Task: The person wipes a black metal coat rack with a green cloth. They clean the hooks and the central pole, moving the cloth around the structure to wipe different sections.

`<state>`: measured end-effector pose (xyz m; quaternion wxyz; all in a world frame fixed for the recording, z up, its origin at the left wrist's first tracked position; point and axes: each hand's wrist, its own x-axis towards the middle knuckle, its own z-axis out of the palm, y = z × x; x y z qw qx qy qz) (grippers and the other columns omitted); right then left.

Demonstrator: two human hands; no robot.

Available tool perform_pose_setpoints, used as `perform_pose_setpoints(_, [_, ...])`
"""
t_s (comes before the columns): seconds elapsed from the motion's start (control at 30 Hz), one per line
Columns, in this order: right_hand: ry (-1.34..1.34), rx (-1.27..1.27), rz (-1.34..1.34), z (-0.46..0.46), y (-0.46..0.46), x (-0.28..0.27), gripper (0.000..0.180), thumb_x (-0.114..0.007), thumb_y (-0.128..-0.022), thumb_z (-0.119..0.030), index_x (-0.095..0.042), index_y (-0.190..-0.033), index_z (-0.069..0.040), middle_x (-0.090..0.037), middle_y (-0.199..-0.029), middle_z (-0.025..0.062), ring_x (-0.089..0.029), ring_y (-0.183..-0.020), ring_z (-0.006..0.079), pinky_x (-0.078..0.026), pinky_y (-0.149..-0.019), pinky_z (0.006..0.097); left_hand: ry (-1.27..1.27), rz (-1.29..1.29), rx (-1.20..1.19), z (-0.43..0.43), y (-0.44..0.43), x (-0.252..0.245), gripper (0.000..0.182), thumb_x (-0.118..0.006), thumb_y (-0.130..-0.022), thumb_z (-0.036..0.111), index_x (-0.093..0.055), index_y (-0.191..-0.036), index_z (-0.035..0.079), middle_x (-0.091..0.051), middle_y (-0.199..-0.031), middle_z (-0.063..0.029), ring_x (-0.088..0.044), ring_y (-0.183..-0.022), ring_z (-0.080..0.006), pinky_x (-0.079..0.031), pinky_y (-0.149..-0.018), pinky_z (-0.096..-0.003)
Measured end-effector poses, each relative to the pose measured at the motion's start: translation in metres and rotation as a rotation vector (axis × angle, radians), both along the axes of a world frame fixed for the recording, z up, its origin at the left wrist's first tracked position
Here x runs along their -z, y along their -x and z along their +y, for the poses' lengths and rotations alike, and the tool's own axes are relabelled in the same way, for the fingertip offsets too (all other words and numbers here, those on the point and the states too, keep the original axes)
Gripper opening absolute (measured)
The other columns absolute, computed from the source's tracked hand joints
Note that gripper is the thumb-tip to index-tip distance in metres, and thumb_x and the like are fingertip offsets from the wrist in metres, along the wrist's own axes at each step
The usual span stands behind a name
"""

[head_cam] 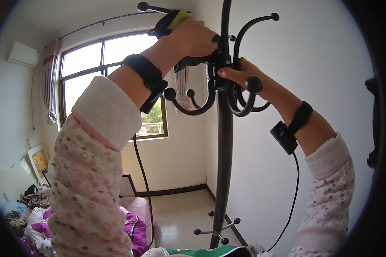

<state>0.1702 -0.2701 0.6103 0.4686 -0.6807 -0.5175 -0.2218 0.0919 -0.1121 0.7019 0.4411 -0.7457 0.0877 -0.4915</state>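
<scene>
A dark coat rack point(224, 144) with curved, ball-tipped hooks stands upright before me. My left hand point(193, 38) is raised at its upper left, the fingers closed on a black and yellow-green item point(170, 24), perhaps a bag or cap, beside the hooks. Part of the black material hangs below that hand. On the right side of the post, my right hand point(241, 74) grips the rack's hook joint, its thumb across the front and its fingers partly hidden behind. Both wrists carry black straps with small boxes and cables.
A bed with piled clothes and bedding point(38, 221) lies at the lower left. Behind are a window point(83, 86), a curtain point(50, 80) and a wall air conditioner point(23, 54). Lower pegs point(217, 232) stick out near the rack's foot. A white wall point(276, 128) stands close on the right.
</scene>
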Motion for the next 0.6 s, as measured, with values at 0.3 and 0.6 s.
perform_pose_setpoints(0.3, [0.009, 0.005, 0.05, 0.006, -0.006, -0.002, 0.066, -0.068, -0.075, -0.041, -0.047, -0.107, 0.013, -0.058, -0.089, 0.0139, -0.058, -0.078, 0.0164, -0.049, -0.069, 0.0283, -0.04, 0.0, 0.269, 0.024, 0.002, 0.03, 0.039, -0.053, -0.084, 0.022, -0.054, -0.118, 0.003, -0.053, -0.125, -0.017, -0.039, -0.128, -0.0285, -0.023, -0.111, -0.0434])
perform_pose_setpoints(0.6, [-0.088, 0.066, -0.051, 0.014, -0.025, 0.002, 0.07, -0.067, -0.074, -0.046, -0.047, -0.103, 0.015, -0.058, -0.091, 0.0185, -0.058, -0.081, 0.0182, -0.048, -0.068, 0.0295, 0.235, -0.016, -0.114, -0.024, -0.019, -0.035, 0.029, -0.051, -0.083, 0.025, -0.068, -0.093, 0.004, -0.066, -0.095, -0.0166, -0.063, -0.091, -0.0337, -0.048, -0.084, -0.0412])
